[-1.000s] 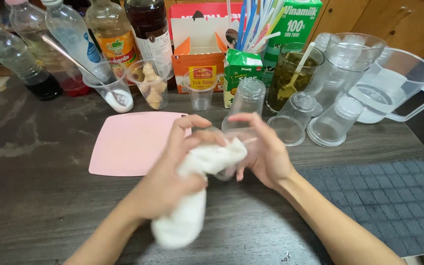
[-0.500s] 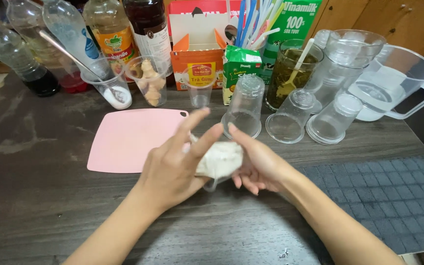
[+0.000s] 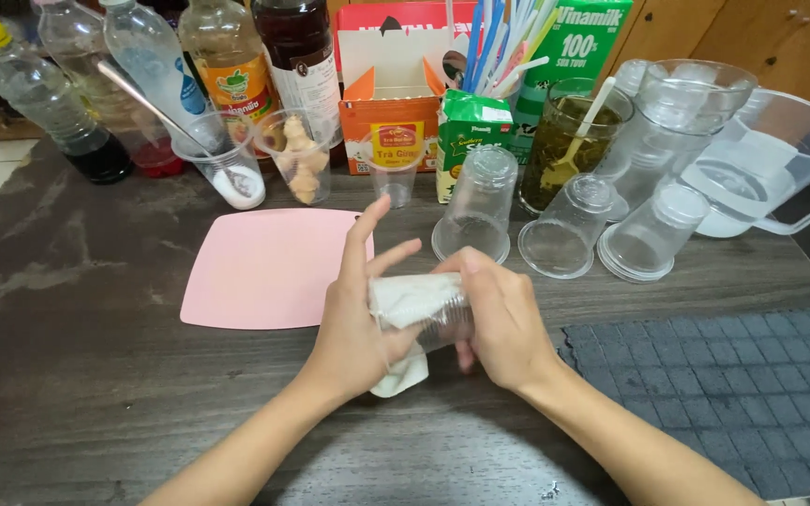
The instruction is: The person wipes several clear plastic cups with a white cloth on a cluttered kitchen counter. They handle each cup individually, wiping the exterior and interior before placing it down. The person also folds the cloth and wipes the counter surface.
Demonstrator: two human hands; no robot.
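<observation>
Head view: you hold a clear plastic cup (image 3: 442,323) and a white cloth (image 3: 403,309) over the middle of the dark table (image 3: 67,375).

Your right hand (image 3: 503,319) wraps the cup on its side, fingers curled, steadying it so the cloth can work inside. Your left hand (image 3: 358,323) presses the cloth into the cup's mouth with thumb and palm, forefinger raised. The pink cutting board (image 3: 255,272) lies just beyond, upturned cups (image 3: 564,234) toward the far edge.

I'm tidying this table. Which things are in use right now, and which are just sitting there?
In use:
left hand
right hand
white cloth
clear plastic cup

Sitting there:
pink cutting board
upturned cups
bottles
clear pitcher
cartons
</observation>
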